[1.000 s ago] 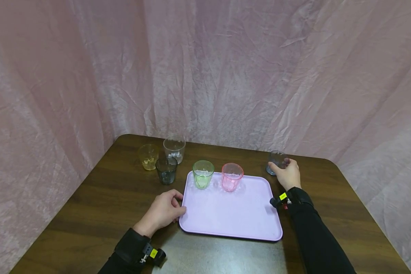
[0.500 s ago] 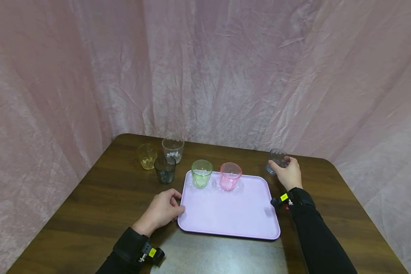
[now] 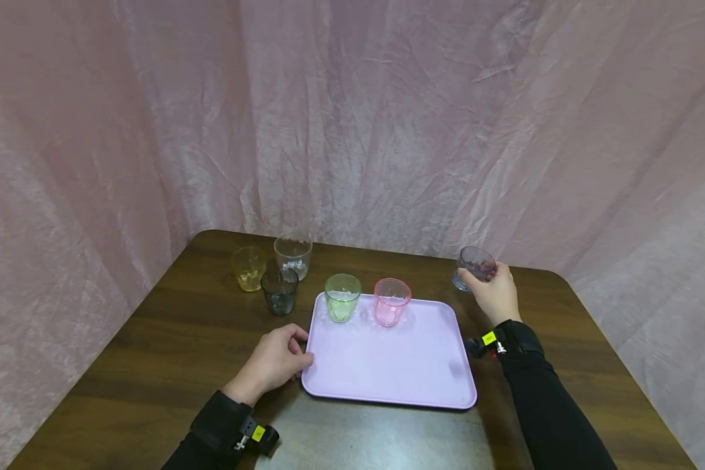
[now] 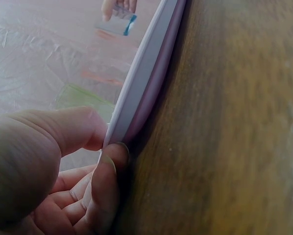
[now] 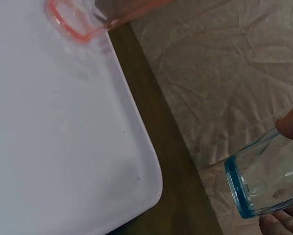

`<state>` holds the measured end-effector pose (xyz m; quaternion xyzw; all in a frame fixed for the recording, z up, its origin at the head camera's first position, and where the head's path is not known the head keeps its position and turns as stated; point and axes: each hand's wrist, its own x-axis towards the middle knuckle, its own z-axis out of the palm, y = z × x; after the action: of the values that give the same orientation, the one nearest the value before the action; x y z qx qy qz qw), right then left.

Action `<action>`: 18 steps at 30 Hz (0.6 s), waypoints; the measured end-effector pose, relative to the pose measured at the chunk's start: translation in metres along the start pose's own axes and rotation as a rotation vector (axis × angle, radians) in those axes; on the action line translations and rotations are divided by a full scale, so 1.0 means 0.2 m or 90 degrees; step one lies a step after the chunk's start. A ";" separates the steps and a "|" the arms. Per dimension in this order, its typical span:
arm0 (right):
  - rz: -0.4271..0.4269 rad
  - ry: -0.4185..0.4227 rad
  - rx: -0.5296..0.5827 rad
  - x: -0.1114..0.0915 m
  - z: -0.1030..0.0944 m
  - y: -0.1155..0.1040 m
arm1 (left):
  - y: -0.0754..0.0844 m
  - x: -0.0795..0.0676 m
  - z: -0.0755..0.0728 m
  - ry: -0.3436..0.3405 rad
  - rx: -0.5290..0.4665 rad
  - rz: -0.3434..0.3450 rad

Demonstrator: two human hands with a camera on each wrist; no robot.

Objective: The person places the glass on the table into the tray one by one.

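My left hand (image 3: 273, 362) pinches the left rim of the lilac tray (image 3: 388, 372), thumb on the top edge and a fingertip at its outer side, as the left wrist view shows. On the tray's far edge stand a green glass (image 3: 342, 301) and a pink glass (image 3: 390, 307), side by side and upright. Beyond the tray's far right corner, my right hand (image 3: 495, 294) grips a bluish clear glass (image 3: 472, 264) between thumb and fingers. In the right wrist view this glass, with its thick blue base (image 5: 239, 188), appears raised above the table.
Left of the tray stand a yellow glass (image 3: 249, 271), a clear glass (image 3: 294, 258) and a dark grey glass (image 3: 280, 294), close together. The brown wooden table (image 3: 153, 372) ends at the back before a pink curtain (image 3: 358, 130).
The right hand has raised the bluish glass a little. The left hand keeps its hold on the tray rim, and the whole head view has shifted slightly.
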<state>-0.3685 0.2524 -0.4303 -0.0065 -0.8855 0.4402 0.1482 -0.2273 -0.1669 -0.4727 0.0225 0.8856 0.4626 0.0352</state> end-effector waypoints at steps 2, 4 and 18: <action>-0.004 0.002 0.000 0.00 0.00 -0.01 | 0.00 0.00 0.00 0.001 0.000 0.001; -0.006 0.003 0.002 -0.01 -0.01 -0.03 | 0.00 0.00 0.00 -0.001 0.000 0.001; -0.028 0.014 0.014 -0.04 -0.05 -0.10 | -0.01 0.01 0.00 -0.008 -0.004 -0.017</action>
<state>-0.3549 0.2464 -0.4109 0.0102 -0.8790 0.4464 0.1675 -0.2290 -0.1682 -0.4744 0.0137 0.8841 0.4647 0.0471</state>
